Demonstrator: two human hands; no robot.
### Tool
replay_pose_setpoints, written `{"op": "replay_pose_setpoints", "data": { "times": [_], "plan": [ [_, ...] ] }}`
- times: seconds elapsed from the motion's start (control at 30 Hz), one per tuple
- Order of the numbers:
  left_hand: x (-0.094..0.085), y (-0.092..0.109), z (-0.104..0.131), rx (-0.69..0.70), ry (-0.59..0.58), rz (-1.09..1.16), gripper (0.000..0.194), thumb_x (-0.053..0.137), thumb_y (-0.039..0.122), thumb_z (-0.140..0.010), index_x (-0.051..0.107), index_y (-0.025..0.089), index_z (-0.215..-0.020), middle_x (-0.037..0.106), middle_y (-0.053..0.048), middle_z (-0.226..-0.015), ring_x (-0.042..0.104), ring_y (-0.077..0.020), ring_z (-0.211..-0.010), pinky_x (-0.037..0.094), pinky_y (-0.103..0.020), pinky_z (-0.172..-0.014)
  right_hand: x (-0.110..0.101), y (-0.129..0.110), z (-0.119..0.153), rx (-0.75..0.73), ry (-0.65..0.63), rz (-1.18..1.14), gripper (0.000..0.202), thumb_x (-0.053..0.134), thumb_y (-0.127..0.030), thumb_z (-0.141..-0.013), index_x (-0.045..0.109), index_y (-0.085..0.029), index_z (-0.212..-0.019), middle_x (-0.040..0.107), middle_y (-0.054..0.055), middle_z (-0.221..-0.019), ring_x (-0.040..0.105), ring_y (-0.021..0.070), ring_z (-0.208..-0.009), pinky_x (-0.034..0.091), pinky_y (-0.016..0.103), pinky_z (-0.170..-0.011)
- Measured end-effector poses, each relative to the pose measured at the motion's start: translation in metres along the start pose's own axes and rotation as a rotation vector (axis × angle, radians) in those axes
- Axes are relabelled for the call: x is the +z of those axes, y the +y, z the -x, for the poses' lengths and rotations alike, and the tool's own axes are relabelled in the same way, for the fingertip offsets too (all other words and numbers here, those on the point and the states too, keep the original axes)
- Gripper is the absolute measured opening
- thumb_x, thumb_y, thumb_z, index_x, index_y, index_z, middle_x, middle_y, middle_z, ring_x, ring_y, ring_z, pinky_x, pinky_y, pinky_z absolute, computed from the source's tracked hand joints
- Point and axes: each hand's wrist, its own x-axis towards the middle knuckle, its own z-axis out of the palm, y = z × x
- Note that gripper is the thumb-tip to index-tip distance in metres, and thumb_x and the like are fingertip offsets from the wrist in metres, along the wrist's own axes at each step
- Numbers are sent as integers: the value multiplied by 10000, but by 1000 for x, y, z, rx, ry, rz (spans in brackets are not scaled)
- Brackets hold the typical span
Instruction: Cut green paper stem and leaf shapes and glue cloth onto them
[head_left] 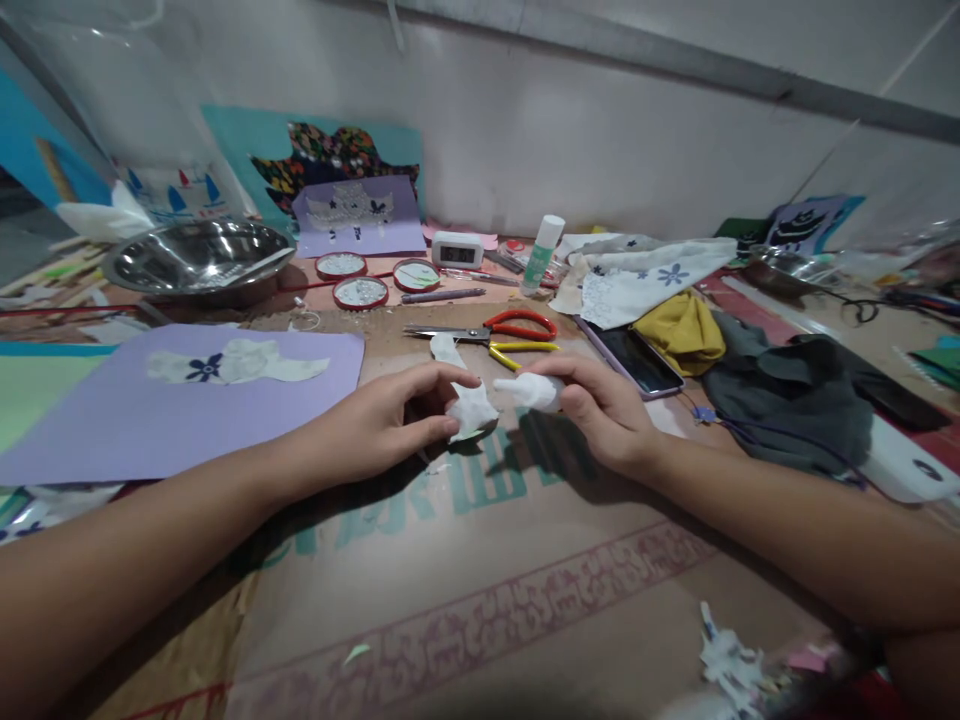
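My left hand (409,410) pinches a small white cut-out piece of cloth (472,410) between thumb and fingers. In my right hand (607,410) is a small white bottle with a narrow nozzle (534,389), lying sideways with its tip pointing left at the cloth. A slight gap separates the tip from the piece. Just beyond my hands lie scissors (480,335) with one red and one yellow handle. Another white strip (448,349) sits below their blades. To the left, a purple sheet (300,430) carries white cloth shapes and a dark blue flower (205,368).
A steel bowl (199,265) stands at the back left. Round red-rimmed containers (361,292), a digital clock (457,249) and a glue stick (543,255) line the back. On the right are a phone (637,360), patterned white cloth (637,275), yellow cloth (682,335) and dark cloth (780,400).
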Motion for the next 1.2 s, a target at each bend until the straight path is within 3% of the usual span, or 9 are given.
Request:
{"op": "replay_pose_setpoints", "data": {
  "times": [0.2,0.33,0.63,1.2],
  "plan": [
    [-2,3,1,17,5,-43,393,606,365,-923,591,218,-1287,658,-21,-921,630,-181,-816,496,-303,-728,1,-5,-5,-33,-155,91,357,387,-424,-1061,636,-183,-1148,728,86,-1005,677,195,-882,512,304,-767],
    [-3,2,1,32,6,-35,398,605,372,-929,581,223,-1297,641,-16,-914,621,-173,-804,495,-296,-717,1,-6,-7,-52,-200,154,323,398,-363,-1057,640,-159,-1123,732,91,-997,674,193,-877,501,298,-762],
    [-2,-2,-1,9,17,75,405,626,363,-921,580,217,-1295,610,-10,-886,586,-168,-799,488,-294,-699,2,-4,-8,-41,-204,183,224,464,-231,-1002,654,-162,-1098,744,83,-991,678,194,-860,502,299,-749],
    [-1,-2,-3,-8,-1,140,420,627,360,-923,554,193,-1301,587,-3,-853,564,-153,-752,468,-281,-661,4,-5,-10,26,-176,184,220,474,-224,-993,668,-145,-1061,740,99,-970,681,209,-876,509,318,-773]
  ]
}}
